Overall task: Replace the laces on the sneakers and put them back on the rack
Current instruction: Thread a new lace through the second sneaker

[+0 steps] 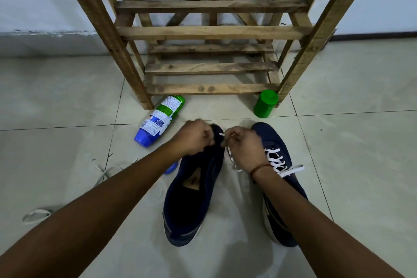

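Two navy sneakers stand on the tiled floor in front of a wooden rack. The left sneaker has an open, mostly unlaced top. My left hand is curled at its toe end; what it holds is hidden. My right hand pinches a white lace by its tip beside the same toe, and the lace trails down under my wrist. White laces cross the front of the right sneaker.
A spray can with a blue base lies on the floor left of the shoes, and its green cap stands by the rack's right leg. Loose white laces lie on the tiles at the left.
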